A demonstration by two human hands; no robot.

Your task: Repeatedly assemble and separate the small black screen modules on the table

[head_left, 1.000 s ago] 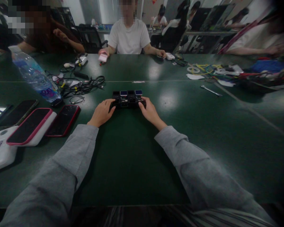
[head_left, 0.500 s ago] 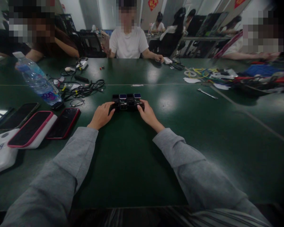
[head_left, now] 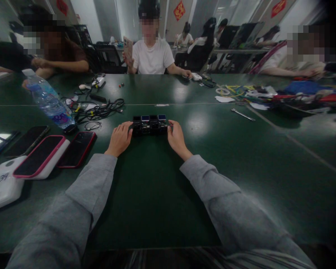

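Observation:
On the dark green table in front of me lies a black device [head_left: 150,127], a row of small square modules, some with little blue-grey screens on top. My left hand [head_left: 120,137] is at its left end, fingers bent and the thumb close to the near edge. At the opposite end, my right hand [head_left: 177,138] has its fingers and thumb bent against the side. Both hands appear to hold the device lightly between them. The far-side fingertips are partly hidden.
At left are a tilted water bottle [head_left: 50,98], a red-edged phone [head_left: 77,150], a pink-edged phone [head_left: 40,156] and a white case [head_left: 6,183]. Black cables [head_left: 106,110] lie behind. A wrench [head_left: 243,114] and a cable pile [head_left: 268,93] are at right. People sit across the table.
Both my thumbs have drawn back from the device's near face towards its ends. The view has tipped up slightly. The device stays in about the same place.

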